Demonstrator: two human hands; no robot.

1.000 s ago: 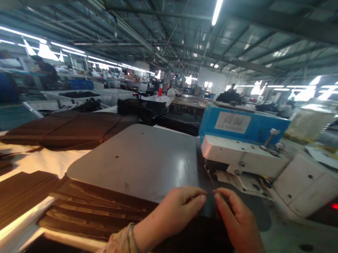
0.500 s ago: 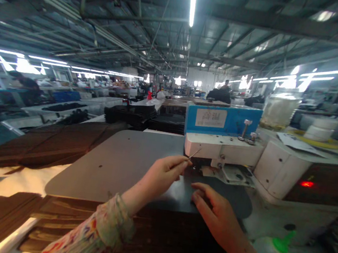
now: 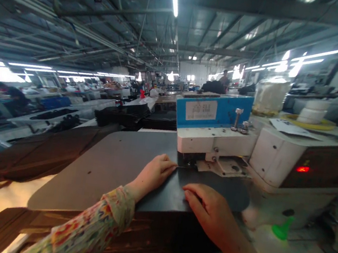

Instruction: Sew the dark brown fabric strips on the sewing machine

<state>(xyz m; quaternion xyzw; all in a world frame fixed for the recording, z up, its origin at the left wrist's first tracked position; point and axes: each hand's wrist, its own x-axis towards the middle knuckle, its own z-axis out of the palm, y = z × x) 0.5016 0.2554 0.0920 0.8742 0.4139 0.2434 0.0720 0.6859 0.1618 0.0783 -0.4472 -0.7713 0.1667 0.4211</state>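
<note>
My left hand (image 3: 153,175) is closed in a pinch on a thin needle-like tool (image 3: 181,167). The tool's tip points right, toward the underside of the white sewing machine head (image 3: 214,140); most of its length is hidden in my fingers. Beneath both hands lies a smooth grey metal plate (image 3: 101,163). My right hand (image 3: 208,203) rests at the plate's front part, loosely bent, with a gap between thumb and fingers and nothing visible in it. A flat metal clamp (image 3: 224,167) sits under the machine head, right of the tool's tip.
Brown fabric pieces (image 3: 36,154) lie left of the plate, with stacked brown pieces (image 3: 129,232) below its front edge. A bottle with a green cap (image 3: 282,230) stands at right. The machine body (image 3: 280,159) carries a jar (image 3: 270,94) and white spools (image 3: 314,111). People work farther back.
My left hand has lowered, bringing the tool from tilted upward to nearly level near the machine head. My right hand has settled onto the plate. The view has shifted slightly to the right.
</note>
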